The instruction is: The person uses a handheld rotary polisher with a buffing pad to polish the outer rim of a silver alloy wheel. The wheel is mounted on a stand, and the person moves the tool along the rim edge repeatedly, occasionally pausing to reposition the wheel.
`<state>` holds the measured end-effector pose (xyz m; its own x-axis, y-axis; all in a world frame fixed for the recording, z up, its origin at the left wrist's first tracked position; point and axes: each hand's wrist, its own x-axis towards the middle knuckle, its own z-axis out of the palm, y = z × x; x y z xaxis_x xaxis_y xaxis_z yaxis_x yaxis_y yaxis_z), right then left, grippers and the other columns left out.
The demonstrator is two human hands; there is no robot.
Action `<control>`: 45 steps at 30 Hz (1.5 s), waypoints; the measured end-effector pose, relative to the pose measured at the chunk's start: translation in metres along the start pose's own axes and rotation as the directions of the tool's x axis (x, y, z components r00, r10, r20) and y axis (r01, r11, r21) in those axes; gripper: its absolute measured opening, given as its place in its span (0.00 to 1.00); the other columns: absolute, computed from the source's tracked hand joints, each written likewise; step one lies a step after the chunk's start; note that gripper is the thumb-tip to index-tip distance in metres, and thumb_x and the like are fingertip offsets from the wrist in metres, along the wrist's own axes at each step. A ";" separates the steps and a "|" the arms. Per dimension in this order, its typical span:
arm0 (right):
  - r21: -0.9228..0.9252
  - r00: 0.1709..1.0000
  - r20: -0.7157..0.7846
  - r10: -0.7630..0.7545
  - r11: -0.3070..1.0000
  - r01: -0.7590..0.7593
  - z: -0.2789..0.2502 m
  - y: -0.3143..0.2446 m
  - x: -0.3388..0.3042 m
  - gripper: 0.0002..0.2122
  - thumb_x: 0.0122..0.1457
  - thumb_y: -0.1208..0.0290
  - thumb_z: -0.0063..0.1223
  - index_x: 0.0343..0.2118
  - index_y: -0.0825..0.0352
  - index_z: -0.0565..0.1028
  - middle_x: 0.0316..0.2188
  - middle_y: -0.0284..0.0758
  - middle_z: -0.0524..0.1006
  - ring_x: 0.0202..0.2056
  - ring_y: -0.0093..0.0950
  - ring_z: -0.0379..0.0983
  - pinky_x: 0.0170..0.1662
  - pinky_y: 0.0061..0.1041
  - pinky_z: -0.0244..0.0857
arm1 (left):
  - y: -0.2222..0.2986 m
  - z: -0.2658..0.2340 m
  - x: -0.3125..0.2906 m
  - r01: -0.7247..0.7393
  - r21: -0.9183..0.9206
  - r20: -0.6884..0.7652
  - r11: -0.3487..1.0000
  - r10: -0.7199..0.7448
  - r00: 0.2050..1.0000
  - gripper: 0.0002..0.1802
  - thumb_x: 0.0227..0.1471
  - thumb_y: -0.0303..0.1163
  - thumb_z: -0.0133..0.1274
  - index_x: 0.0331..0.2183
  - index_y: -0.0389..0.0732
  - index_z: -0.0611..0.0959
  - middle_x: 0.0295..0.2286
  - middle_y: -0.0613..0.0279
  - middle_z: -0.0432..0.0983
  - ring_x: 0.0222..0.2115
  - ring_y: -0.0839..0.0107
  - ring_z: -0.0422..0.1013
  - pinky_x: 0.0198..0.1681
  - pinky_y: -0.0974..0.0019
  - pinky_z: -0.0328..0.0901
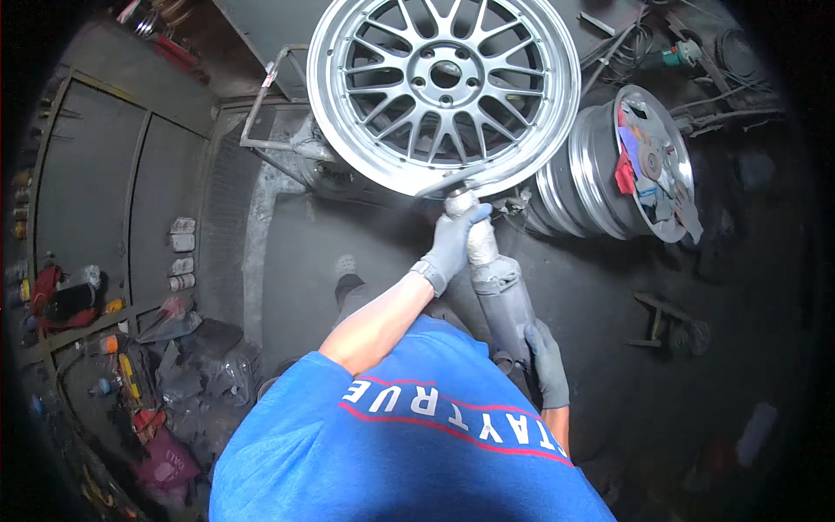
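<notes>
Pale containers (182, 244) stood in a row beside the left-hand panelling (91, 165), near dusty bags (187, 374) and a magenta bag (167, 459). To the right, metal rims (593, 174) bore colourful scraps (624, 171); beyond, a green-bodied device (682, 54) lay near cables (738, 116).

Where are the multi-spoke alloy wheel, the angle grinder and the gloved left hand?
Multi-spoke alloy wheel (446, 52): head view, on its hub face.
Angle grinder (502, 300): head view, on its grey body.
Gloved left hand (451, 242): head view, on its back.

Left hand (450, 244) grips the front of the power tool (503, 304), center of frame; right hand (548, 361) holds its rear. The tool's blurred head (445, 181) is at the lower rim of the wheel (447, 50), top center. Second wheel (600, 170), upper right, carries scraps (651, 167).
</notes>
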<state>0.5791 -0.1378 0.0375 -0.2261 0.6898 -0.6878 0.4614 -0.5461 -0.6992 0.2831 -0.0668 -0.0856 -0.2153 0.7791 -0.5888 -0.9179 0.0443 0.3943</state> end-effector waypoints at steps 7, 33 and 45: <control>-0.084 0.984 0.150 -0.099 0.990 0.112 0.065 0.009 0.055 0.28 0.75 0.59 0.56 0.69 0.76 0.71 0.63 0.49 0.78 0.64 0.36 0.74 0.69 0.32 0.64 | 0.077 -0.057 -0.006 -0.162 0.088 -0.060 0.983 0.167 0.984 0.15 0.59 0.32 0.70 0.45 0.38 0.84 0.33 0.57 0.84 0.31 0.62 0.83 0.38 0.56 0.80; 0.252 0.981 -0.167 0.098 0.966 -0.054 0.116 0.027 -0.053 0.29 0.79 0.52 0.49 0.67 0.76 0.72 0.60 0.47 0.79 0.59 0.33 0.74 0.64 0.33 0.67 | 0.045 -0.015 0.005 0.198 0.200 0.084 0.960 -0.218 0.972 0.18 0.54 0.31 0.75 0.43 0.42 0.83 0.30 0.59 0.83 0.26 0.64 0.81 0.30 0.58 0.78; 0.471 0.992 -0.021 0.123 0.877 -0.099 0.249 0.006 -0.049 0.29 0.78 0.50 0.51 0.66 0.74 0.75 0.60 0.43 0.80 0.58 0.32 0.76 0.64 0.33 0.69 | 0.140 -0.086 0.007 -0.007 0.437 0.034 0.900 -0.008 0.999 0.18 0.54 0.29 0.74 0.45 0.40 0.85 0.33 0.61 0.84 0.28 0.67 0.81 0.32 0.59 0.77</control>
<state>0.3797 -0.2930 0.0180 -0.1492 0.6273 -0.7644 0.0229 -0.7706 -0.6369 0.1245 -0.1092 -0.0955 -0.1961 0.7995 -0.5678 -0.6786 0.3074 0.6671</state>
